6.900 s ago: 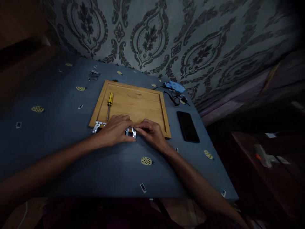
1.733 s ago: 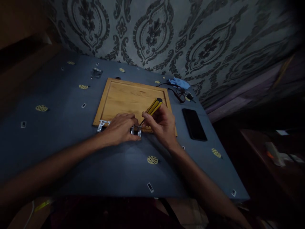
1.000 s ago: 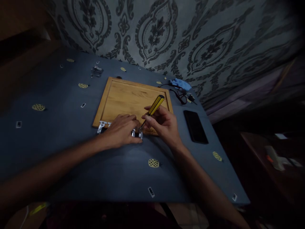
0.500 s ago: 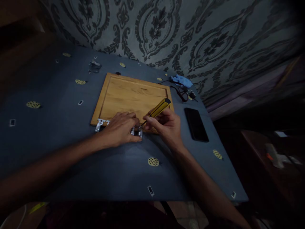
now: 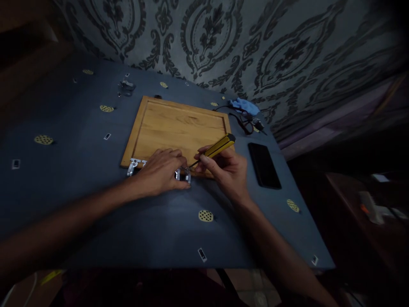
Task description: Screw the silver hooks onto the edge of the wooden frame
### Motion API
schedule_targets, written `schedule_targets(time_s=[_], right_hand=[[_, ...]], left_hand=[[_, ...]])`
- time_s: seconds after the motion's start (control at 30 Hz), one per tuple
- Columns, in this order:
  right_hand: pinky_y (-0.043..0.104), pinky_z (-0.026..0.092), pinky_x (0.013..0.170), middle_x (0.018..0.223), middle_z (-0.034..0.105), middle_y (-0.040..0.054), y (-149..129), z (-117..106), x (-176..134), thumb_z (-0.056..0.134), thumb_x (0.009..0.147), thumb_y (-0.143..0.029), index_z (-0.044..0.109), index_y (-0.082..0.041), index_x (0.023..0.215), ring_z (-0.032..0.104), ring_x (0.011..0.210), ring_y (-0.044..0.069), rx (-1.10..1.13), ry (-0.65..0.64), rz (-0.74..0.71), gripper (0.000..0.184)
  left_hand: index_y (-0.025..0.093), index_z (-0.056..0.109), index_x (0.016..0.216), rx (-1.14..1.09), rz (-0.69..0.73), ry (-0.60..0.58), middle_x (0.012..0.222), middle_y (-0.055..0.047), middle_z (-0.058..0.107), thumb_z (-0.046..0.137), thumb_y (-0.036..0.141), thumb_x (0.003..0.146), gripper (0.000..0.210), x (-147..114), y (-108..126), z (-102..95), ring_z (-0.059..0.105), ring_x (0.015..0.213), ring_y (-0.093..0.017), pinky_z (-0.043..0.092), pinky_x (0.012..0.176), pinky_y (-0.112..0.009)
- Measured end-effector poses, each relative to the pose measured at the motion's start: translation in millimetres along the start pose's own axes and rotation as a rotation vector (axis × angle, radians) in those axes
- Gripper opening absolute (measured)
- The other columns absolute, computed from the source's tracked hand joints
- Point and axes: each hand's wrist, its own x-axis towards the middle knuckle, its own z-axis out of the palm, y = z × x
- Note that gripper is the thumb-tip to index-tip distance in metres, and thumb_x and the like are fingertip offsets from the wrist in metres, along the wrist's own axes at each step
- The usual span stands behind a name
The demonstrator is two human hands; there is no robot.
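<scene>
A framed wooden panel [image 5: 179, 128] lies flat on the blue patterned table. At its near edge my left hand [image 5: 161, 172] is closed on a shiny metal hinge [image 5: 188, 177], thumb in front and fingers behind. My right hand [image 5: 226, 168] grips a yellow and black screwdriver [image 5: 220, 146], tilted with its handle up to the right. The tip reaches down to the hinge by my left fingertips; whether it sits in a screw is too small to tell. Another metal hinge [image 5: 132, 165] is at the panel's near left corner, just left of my left hand.
Right of the panel lies a black phone [image 5: 264, 165]. Behind it are dark-framed glasses [image 5: 244, 123], keys [image 5: 257, 124] and a blue cloth [image 5: 244, 106]. Small metal pieces [image 5: 127, 86] lie at the back left. A patterned wall [image 5: 211, 38] borders the table's far side.
The screwdriver handle has swung a little to the right and lower, and my right hand has shifted right with it. My left hand stays on the hinge.
</scene>
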Motion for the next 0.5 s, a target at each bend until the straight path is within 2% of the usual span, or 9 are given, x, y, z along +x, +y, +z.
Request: schedule_targets(time_s=[0.2, 0.37, 0.5], right_hand=[[0.026, 0.059, 0.058, 0.07, 0.072, -0.0025, 0, 0, -2, 0.081, 0.083, -0.048, 0.073, -0.022, 0.094, 0.068, 0.056, 0.012, 0.011, 0.05, -0.051, 0.03], [0.023, 0.057, 0.054, 0.07, 0.071, -0.0034, -2, 0, 0, 0.084, 0.08, -0.048, 0.071, -0.021, 0.091, 0.067, 0.053, 0.011, 0.063, 0.09, -0.058, 0.032], [0.024, 0.056, 0.053, 0.068, 0.07, -0.003, -3, 0, 0, 0.083, 0.08, -0.051, 0.071, -0.021, 0.09, 0.067, 0.053, 0.011, 0.029, 0.096, -0.048, 0.034]], left_hand=[[0.02, 0.068, 0.109, 0.055, 0.012, 0.011, 0.11, -0.007, 0.066, 0.073, 0.051, 0.087, 0.038, -3, 3, -0.8, 0.062, 0.107, -0.028, 0.046, 0.092, -0.042], [0.018, 0.067, 0.111, 0.147, 0.037, 0.001, 0.111, -0.007, 0.065, 0.07, 0.046, 0.091, 0.034, -8, 10, -5.4, 0.061, 0.106, -0.027, 0.046, 0.092, -0.04], [0.015, 0.067, 0.118, 0.249, 0.053, -0.008, 0.115, -0.011, 0.064, 0.063, 0.045, 0.096, 0.037, -14, 18, -5.5, 0.059, 0.111, -0.03, 0.045, 0.095, -0.043]])
